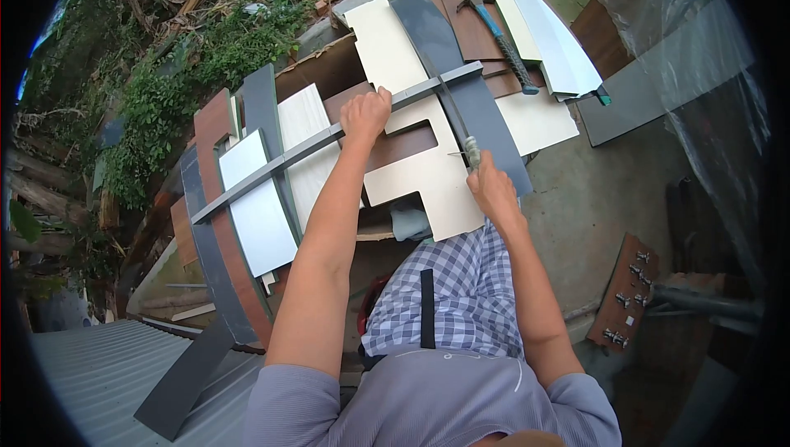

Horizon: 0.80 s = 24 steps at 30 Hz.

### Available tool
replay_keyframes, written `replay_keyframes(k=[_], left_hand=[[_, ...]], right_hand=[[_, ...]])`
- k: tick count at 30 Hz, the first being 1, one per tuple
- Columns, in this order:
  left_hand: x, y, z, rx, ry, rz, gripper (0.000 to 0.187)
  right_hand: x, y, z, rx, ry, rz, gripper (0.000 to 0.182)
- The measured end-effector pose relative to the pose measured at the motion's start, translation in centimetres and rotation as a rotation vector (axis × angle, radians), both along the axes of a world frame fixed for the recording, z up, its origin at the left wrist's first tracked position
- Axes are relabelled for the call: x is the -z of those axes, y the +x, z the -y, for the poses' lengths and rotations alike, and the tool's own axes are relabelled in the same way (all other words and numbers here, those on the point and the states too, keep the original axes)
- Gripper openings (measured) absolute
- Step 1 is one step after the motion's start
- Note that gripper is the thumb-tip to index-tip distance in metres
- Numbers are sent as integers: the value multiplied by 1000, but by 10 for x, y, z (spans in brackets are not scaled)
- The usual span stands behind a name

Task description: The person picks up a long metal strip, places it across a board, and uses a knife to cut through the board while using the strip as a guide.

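A long grey metal bar [309, 149] lies slantwise across a pile of flat boards. My left hand [366, 115] is closed over the bar near its middle and rests on it. My right hand [494, 188] is wrapped round the handle of what looks like a hacksaw [457, 115], seen edge-on from above. Its narrow frame crosses the bar near the bar's right end; the cutting edge and any cut are hidden. Beneath the hands is a cream board [444, 192] with rectangular notches. A dark grey board [485, 118] lies under the saw.
A hammer [500, 40] with a blue and black handle lies on brown boards at the upper right. White panels [547, 36] lie beside it. A brown board with metal fittings [623, 292] is on the floor at right. Corrugated sheet [107, 373] and plants [177, 101] lie left.
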State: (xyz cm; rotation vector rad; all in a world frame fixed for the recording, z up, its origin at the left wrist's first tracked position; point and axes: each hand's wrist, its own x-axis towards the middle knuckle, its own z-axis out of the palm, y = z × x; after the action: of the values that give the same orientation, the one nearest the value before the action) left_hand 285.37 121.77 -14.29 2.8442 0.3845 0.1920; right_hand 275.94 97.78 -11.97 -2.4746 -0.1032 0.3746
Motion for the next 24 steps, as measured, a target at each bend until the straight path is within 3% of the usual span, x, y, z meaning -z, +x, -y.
replay_keyframes(k=[12,24], left_hand=[[-3,-1,1,-20,-12,25,54],[1,-3,1,-10,-5,61,53]], right_hand=[[8,61,-35,3,-1,157,24],[8,-13,11,15,-32,9,32]])
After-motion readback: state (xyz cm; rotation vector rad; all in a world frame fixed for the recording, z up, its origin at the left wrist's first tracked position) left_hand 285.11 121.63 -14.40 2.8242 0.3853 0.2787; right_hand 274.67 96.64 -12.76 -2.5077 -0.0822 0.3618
